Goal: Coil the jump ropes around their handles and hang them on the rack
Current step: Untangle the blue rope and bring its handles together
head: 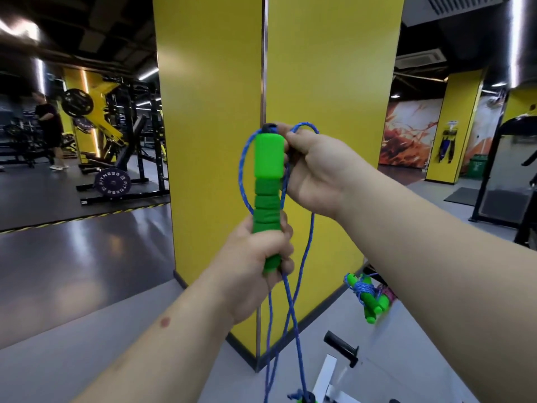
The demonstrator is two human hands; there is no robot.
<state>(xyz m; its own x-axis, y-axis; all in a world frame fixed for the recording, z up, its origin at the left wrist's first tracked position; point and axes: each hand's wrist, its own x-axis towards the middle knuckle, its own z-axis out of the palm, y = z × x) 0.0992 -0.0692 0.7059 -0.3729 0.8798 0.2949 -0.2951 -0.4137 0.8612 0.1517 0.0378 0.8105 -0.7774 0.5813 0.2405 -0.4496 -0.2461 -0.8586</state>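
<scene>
My left hand [258, 257] grips the lower end of an upright green jump-rope handle [268, 170]. Its blue rope [293, 301] loops up the handle's left side, over the black top cap, and hangs down in strands past the bottom of the view. My right hand [313, 170] pinches the rope loop just right of the handle's top. A second jump rope [367, 298], green-handled with blue rope wound around it, hangs low at the right near the pillar's foot.
A yellow pillar [334, 82] stands directly behind my hands. A black grip on a white frame [341, 347] sits below right. Weight racks and a person [49, 126] are far left; a treadmill [511, 170] is at the right.
</scene>
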